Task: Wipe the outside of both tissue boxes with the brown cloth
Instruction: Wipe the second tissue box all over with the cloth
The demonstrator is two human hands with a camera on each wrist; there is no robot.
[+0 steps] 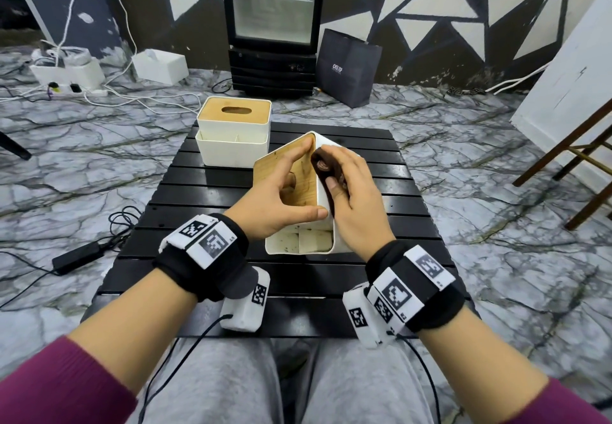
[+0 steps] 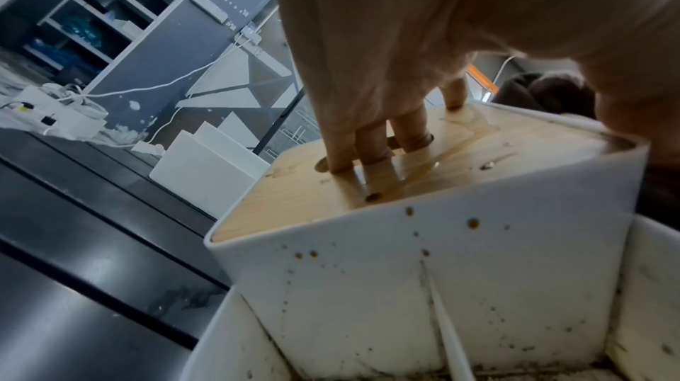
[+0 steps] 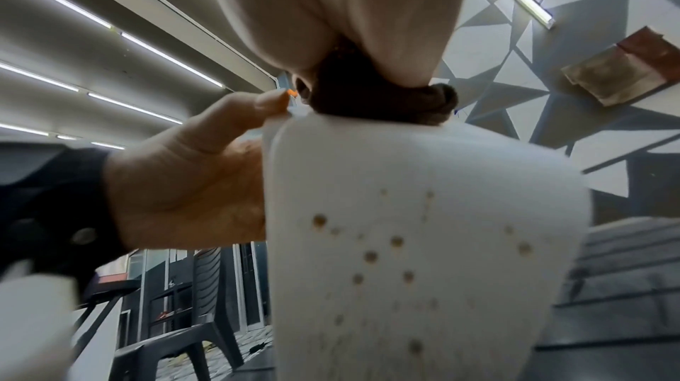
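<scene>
Two white tissue boxes with wooden lids stand on the black slatted table (image 1: 185, 192). The far tissue box (image 1: 231, 135) (image 2: 206, 172) sits upright at the back left. The near tissue box (image 1: 299, 241) (image 2: 423, 271) (image 3: 423, 242) is tilted up on its edge, and its white sides carry brown spots. My left hand (image 1: 298, 192) (image 2: 386, 67) (image 3: 191, 178) grips it, with several fingers (image 2: 371, 143) in the lid slot and the thumb on the near corner. My right hand (image 1: 344, 175) (image 3: 349, 23) holds the bunched brown cloth (image 1: 323, 165) (image 2: 548, 93) (image 3: 375, 102) against the box's right upper edge.
A glass-door fridge (image 1: 273, 26) and a black paper bag (image 1: 347, 67) stand on the floor behind the table. A wooden stool (image 1: 579, 165) is at the right. A power adapter (image 1: 77, 256), cables and a white box (image 1: 160, 66) lie at the left.
</scene>
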